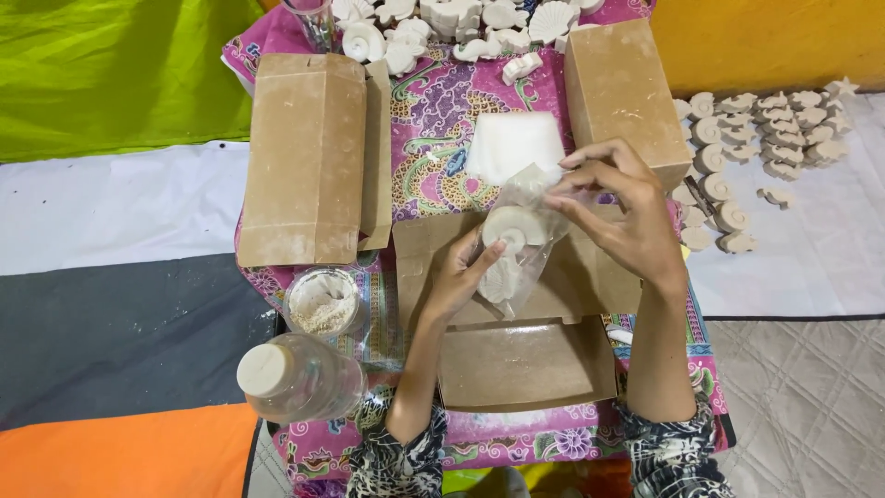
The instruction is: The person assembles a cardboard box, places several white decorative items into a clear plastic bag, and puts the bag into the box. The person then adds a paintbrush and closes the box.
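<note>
Head view: shell cast [513, 227] inside clear bag [530, 242]

A single head-worn camera is looking steeply down, almost vertically, from above the person's own forearms, which are entering from the bottom edge. It is sitting close to the work surface, framing the patterned cloth [433, 111] at centre, with the far side of the cloth lying toward the top edge. No second view is sharing the scene.

Three brown cardboard boxes [309, 157], one clear bag [525, 240], one bottle [300, 378], one cup [323, 302].
</note>
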